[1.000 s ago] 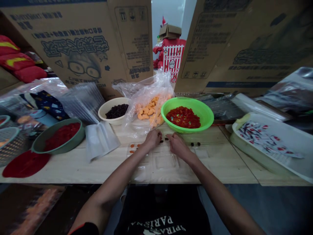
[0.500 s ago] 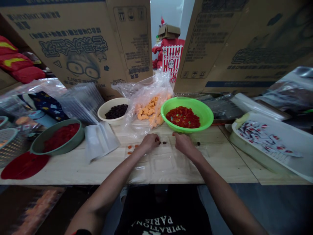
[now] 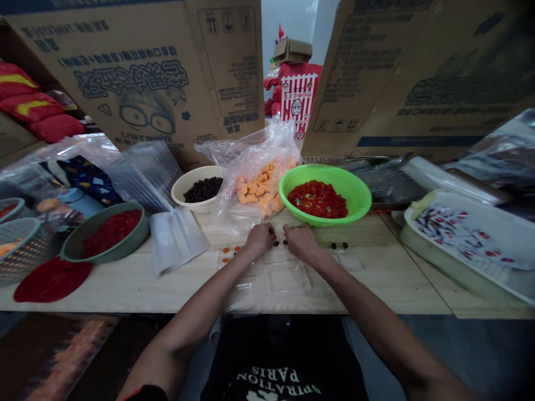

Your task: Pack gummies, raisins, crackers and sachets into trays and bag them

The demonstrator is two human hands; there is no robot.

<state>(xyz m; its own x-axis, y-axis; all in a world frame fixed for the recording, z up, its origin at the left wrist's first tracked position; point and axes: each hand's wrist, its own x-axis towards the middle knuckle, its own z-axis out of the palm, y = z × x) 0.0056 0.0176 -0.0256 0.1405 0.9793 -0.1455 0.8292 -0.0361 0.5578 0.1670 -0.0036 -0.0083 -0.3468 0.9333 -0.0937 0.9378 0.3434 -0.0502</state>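
Observation:
My left hand is closed over the clear plastic trays, with a dark piece by its fingertips. Close beside it, my right hand is also closed, near another dark piece. What either hand pinches is too small to make out. Two dark pieces lie in the tray on the right, and several orange pieces lie left of my left hand. A green bowl of red pieces stands just behind my right hand.
Behind the hands are a cream bowl of dark pieces and a plastic bag of orange pieces. A grey-green bowl and red lid are left. A white basket holds small packets at right. Cardboard boxes stand behind.
My right hand has moved left, closer to my left hand. Two dark pieces now show in the right tray where one showed before. The whole view has shifted slightly.

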